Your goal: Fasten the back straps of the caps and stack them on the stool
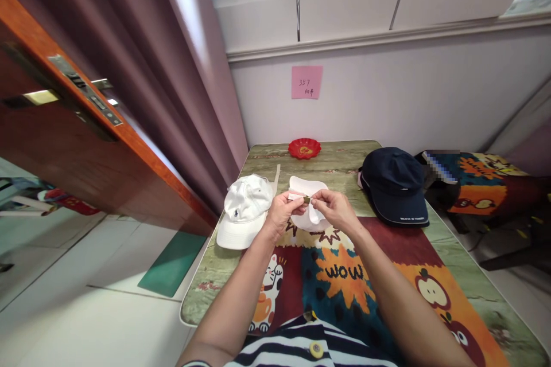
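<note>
Pale cap (309, 219): left hand (284, 212) and right hand (336, 209) pinch its strap (298, 195).

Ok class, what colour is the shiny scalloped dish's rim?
The rim is red, seen best in the head view.

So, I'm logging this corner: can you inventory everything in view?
pale cap: 1, whitish, at the fingers
white cap: 1, table left
navy cap: at least 1, table right
dish: 1, red, table's far edge
table: 1, greenish, centre
printed cover: 1, multicoloured, on it
note: 1, pink, wall
cabinets: several, white, above
curtain: 1, mauve, left
door: 1, reddish-brown, left
floor mat: 1, green, left
background clutter: uncounted, both sides
striped shirt: 1, navy-white, bottom
left hand, right hand: 2, bare, centre
</note>
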`<state>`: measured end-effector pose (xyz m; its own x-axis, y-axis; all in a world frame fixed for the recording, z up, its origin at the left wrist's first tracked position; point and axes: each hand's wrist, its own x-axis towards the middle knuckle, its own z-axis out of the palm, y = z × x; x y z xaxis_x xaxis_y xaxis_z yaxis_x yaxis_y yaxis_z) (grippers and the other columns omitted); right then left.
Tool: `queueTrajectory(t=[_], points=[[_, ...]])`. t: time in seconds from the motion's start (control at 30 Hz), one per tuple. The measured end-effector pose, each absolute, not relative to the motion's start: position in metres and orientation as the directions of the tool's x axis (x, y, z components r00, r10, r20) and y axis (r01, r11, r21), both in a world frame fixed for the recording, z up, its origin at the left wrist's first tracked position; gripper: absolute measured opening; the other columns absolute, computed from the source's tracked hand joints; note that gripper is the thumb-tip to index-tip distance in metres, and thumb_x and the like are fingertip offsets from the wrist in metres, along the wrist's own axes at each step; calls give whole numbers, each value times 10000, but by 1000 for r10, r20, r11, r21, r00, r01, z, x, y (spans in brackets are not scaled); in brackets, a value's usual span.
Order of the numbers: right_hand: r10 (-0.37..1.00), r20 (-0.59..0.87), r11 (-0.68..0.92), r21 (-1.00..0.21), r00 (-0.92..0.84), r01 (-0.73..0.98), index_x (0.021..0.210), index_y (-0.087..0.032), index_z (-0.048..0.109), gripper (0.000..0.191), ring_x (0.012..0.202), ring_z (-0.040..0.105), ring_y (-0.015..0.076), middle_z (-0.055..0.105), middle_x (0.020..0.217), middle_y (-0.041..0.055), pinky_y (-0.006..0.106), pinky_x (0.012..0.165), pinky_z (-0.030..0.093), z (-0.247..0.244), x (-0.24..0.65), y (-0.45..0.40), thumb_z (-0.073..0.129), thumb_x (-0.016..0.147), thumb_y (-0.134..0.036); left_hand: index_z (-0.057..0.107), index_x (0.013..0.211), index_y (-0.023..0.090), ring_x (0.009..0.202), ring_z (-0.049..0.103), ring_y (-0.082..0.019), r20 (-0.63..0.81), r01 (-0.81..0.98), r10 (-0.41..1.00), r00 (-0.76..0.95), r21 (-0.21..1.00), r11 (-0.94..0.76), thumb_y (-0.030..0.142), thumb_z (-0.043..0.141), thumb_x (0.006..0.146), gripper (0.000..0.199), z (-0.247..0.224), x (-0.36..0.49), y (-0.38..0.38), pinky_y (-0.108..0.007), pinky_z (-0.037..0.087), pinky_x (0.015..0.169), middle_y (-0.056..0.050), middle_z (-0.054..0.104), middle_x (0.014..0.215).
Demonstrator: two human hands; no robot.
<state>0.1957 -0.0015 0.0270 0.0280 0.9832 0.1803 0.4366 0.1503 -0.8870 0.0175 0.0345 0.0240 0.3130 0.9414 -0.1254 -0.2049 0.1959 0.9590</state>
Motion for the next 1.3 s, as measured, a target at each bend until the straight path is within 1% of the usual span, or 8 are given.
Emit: queueTrajectory(t=[0.27, 0.43, 0.53, 0.63, 0.73, 0.87, 1.07, 1.3], points=[[986, 159, 113, -872, 58, 477, 878, -194, 764, 348, 696, 604, 181, 737, 787, 32, 261, 615, 385, 30, 192, -1, 676, 807, -524, 706, 886, 121, 631, 650, -125, -96, -174, 927, 362, 970, 168, 422, 851, 680, 393, 25, 18, 34, -261, 526, 672, -53, 721, 761], [990, 129, 86, -867, 55, 491, 836, -201, 771, 334, 674, 595, 179, 720, 730, 21, 266, 601, 372, 30, 190, 3, 643, 823, -509, 717, 897, 132, 605, 595, -122, -1, 51, 928, 373, 998, -20, 423, 732, 784, 313, 38, 4, 47, -234, 454, 575, -32, 677, 719], [992, 111, 68, -851, 52, 521, 848, -197, 768, 326, 660, 591, 180, 712, 716, 20, 271, 595, 367, 30, 189, 5, 640, 812, -495, 727, 960, 156, 580, 526, -91, 157, 268, 944, 291, 933, -238, 368, 713, 776, 280, 51, -3, 59, -226, 413, 544, -46, 700, 913], [992, 120, 87, -841, 27, 534, 858, -195, 772, 306, 695, 612, 193, 719, 736, 24, 275, 615, 383, 31, 187, 7, 632, 817, -464, 737, 1041, 189, 636, 544, -91, 122, 383, 844, 522, 851, -360, 373, 750, 736, 356, 62, -3, 67, -226, 426, 560, -64, 670, 1147], [989, 142, 142, -855, -37, 500, 916, -187, 777, 280, 745, 635, 204, 736, 789, 34, 279, 654, 416, 31, 191, 7, 617, 823, -397, 730, 1018, 177, 595, 535, -101, -101, 426, 730, 676, 862, -276, 437, 727, 768, 361, 65, 0, 74, -226, 414, 528, -33, 675, 919], [984, 147, 175, -901, -98, 397, 1110, -173, 738, 384, 801, 643, 210, 752, 927, 60, 287, 694, 452, 24, 212, 6, 604, 845, -416, 714, 895, 146, 545, 490, -98, -171, 410, 708, 685, 894, -181, 449, 752, 761, 333, 61, -3, 88, -223, 389, 513, 20, 571, 642], [989, 115, 139, -942, -95, 306, 962, -163, 750, 449, 751, 596, 194, 719, 871, 63, 280, 647, 425, 13, 236, 6, 520, 914, -547, 716, 953, 139, 616, 570, -117, -233, 353, 652, 721, 934, -56, 494, 806, 730, 428, 53, -14, 101, -230, 430, 536, -12, 630, 722], [986, 43, 86, -960, -161, 268, 879, -148, 721, 405, 600, 474, 128, 635, 715, 21, 244, 543, 330, 10, 219, 10, 686, 796, -543, 715, 954, 149, 625, 566, -100, -235, 328, 608, 758, 944, -43, 465, 808, 748, 389, 56, -14, 98, -221, 418, 546, -8, 634, 767]])
